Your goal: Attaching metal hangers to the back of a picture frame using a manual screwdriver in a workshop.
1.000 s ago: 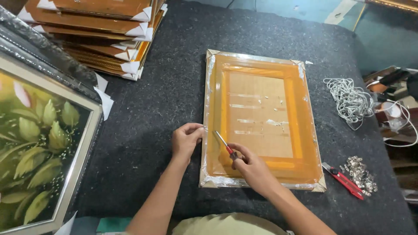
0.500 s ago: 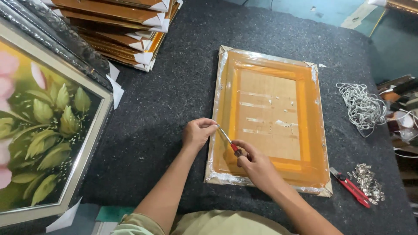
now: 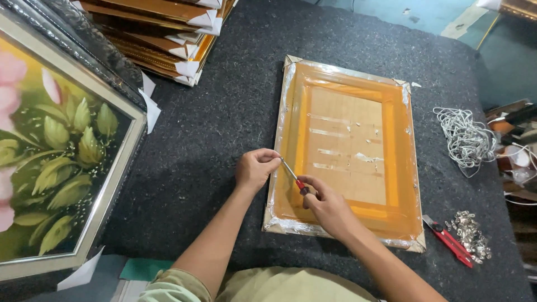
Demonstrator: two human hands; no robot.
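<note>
A thin red-handled screwdriver [image 3: 293,178] is gripped by the right hand [image 3: 327,208], its tip pinched by the left hand [image 3: 254,169] at the wrapped frame's [image 3: 352,151] 9 o'clock edge — frame prob. rigid but slippery; best held by edges.

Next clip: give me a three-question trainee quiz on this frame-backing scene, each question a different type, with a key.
1. True or false: the right hand holds the red-handled screwdriver.
2. Where is the left hand? A) at the wrapped frame's left edge, by the tool tip; B) on the wire coil; C) on the flower painting.
3. Fill in: the red cutter lies beside a pile of small metal ____.

Key: 1 true; 2 A; 3 hangers (small hardware pieces; exact type is hard to tell).
</note>
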